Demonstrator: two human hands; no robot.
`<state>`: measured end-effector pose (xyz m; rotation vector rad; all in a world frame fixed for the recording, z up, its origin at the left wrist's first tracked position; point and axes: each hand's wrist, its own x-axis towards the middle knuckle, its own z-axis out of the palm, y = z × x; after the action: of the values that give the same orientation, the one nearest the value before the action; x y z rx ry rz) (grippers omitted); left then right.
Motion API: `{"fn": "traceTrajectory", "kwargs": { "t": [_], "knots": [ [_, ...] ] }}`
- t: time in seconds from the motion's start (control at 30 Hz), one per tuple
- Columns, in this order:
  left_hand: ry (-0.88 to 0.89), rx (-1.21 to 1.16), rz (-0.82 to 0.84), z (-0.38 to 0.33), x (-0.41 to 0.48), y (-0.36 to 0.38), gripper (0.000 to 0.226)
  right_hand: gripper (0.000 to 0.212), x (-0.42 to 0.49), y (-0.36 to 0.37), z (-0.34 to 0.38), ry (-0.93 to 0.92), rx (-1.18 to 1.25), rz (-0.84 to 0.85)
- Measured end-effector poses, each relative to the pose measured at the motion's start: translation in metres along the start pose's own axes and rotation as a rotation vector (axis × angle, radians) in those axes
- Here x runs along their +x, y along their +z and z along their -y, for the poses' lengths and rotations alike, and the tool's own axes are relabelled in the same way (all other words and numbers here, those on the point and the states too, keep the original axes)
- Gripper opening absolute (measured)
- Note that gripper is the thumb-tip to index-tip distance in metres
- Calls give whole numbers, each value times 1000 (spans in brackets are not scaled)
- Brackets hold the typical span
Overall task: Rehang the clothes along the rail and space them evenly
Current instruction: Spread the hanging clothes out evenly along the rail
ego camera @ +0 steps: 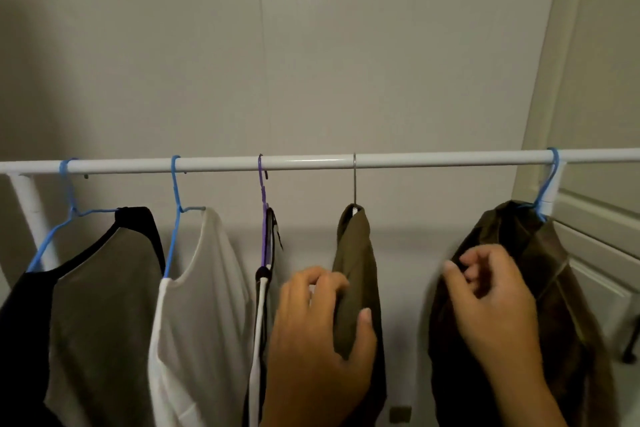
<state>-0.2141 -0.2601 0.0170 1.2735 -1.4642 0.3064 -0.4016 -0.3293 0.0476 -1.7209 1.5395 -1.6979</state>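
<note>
my left hand (318,333) is clamped on the olive shirt (358,274) hanging mid-rail (311,163), while my right hand (491,302), fingers loosely curled, touches the brown jacket (561,305) near the rail's right end.

Being counted on 1 white rail (311,163): 5 garments, 5 hangers. Hangers being tallied as 3 blue, 1 purple, 1 metal. 2 hands being seen.
</note>
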Motion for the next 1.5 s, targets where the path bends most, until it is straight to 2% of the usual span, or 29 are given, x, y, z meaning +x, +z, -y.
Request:
{"fn": "traceTrajectory", "kwargs": {
  "t": [0.07,0.13,0.23,0.3,0.37,0.4,0.47,0.6,0.87,1.03,1.27,1.4,1.5],
  "knots": [
    [-132,-109,78,-7,-5,19,49,16,12,-26,-14,-37,-231,-176],
    [-238,-147,140,-9,-9,31,71,32,24,-48,-32,16,-385,-246],
    [-396,-307,263,-11,-5,36,87,56,37,-68,-55,203,-493,-80],
    [-441,-349,349,-14,-4,40,95,63,42,-74,-64,277,-459,37],
    [-456,-331,396,-16,-4,42,102,56,46,-76,-70,340,-401,61],
    [-472,-336,411,-17,-4,43,104,43,49,-77,-73,351,-383,71],
    [-502,-341,433,-19,-4,46,105,15,54,-79,-78,316,-358,90],
    [-542,-328,422,-20,-6,53,104,34,59,-77,-78,268,-179,112],
    [-606,-313,391,-27,-5,63,101,33,48,-51,-79,170,-20,125],
    [-602,-314,387,-26,-3,67,99,41,39,-35,-65,72,26,151],
    [-613,-304,392,-20,-4,69,103,28,25,-16,-62,18,-23,151],
    [-609,-322,393,-17,-4,66,104,39,18,-14,-55,-72,-16,133],
    [-611,-341,406,-14,-5,63,105,42,13,-9,-52,-75,-20,144]
  ]
}}
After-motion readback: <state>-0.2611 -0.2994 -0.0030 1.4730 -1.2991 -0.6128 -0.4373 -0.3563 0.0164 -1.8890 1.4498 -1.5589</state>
